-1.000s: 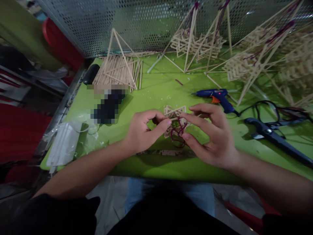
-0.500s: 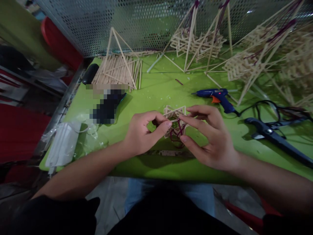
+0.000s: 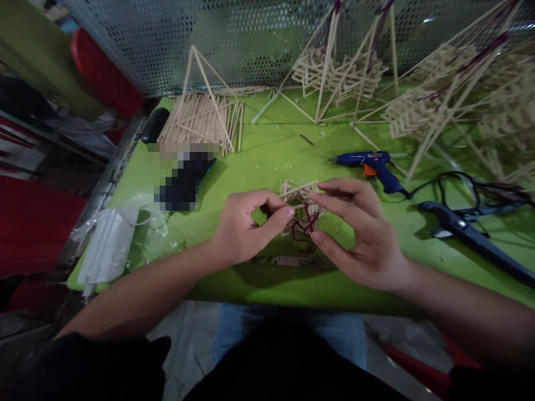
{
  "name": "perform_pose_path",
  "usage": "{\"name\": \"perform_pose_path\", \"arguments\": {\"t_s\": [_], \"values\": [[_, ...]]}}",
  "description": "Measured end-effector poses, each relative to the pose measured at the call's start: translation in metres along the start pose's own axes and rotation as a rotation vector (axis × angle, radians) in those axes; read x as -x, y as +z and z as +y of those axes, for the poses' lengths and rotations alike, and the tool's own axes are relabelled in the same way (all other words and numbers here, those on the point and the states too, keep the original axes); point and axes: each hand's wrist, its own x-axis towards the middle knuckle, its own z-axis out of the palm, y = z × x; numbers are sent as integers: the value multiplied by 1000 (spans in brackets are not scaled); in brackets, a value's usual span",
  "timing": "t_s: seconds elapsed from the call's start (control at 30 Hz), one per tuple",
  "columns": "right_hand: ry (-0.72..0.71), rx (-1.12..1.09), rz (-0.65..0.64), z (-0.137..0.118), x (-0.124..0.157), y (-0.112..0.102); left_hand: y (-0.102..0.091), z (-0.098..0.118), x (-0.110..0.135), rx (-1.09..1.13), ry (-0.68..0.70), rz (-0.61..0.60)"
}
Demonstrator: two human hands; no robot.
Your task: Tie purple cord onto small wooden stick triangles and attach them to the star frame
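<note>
A small frame of pale wooden sticks [image 3: 297, 190] is at the table's near edge, between my hands. Thumb and fingers of my left hand [image 3: 248, 228] are closed in a pinch on its near-left side. Dark red string [image 3: 308, 227] crosses the frame and loops down its near side. My right hand [image 3: 361, 236] is at the frame's right side, thumb and fingers spread. Its index and middle fingertips are at the upper right sticks, while the thumb tip is beside the string. Part of the frame is hidden behind my fingers.
On the green table [image 3: 259, 161], a blue glue gun [image 3: 368, 160] and dark-handled cutters [image 3: 463, 225] lie to the right. Behind stand several stick structures [image 3: 321, 72]. Leftward are a pile of sticks [image 3: 200, 120], a dark phone-like object [image 3: 184, 184] and a white mask [image 3: 111, 236].
My right hand's fingertips have shifted slightly right, with the index finger coming off the string's upper part. My left hand keeps its pinch on the frame.
</note>
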Motion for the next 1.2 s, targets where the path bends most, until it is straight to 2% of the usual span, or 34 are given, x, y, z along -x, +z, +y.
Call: {"name": "perform_pose_path", "arguments": {"t_s": [0.13, 0.3, 0.47, 0.6, 0.83, 1.2], "values": [[-47, 58, -33, 1, 0, 1, 0, -1, 0, -3, -19, -7], [-88, 66, 41, 2, 0, 1, 0, 0, 0, -10, -34, -14], [-80, 153, -12, 5, 1, 0, -1, 1, -1, -13, -23, -20], [-87, 168, 47, 5, 0, 0, -1, -1, -1, -19, -25, -3], [-36, 102, -26, 7, 1, 1, -1, 0, -1, -23, 1, -4], [32, 95, 27, 5, -4, -1, -1, -2, 2, -20, 12, -51]]}}
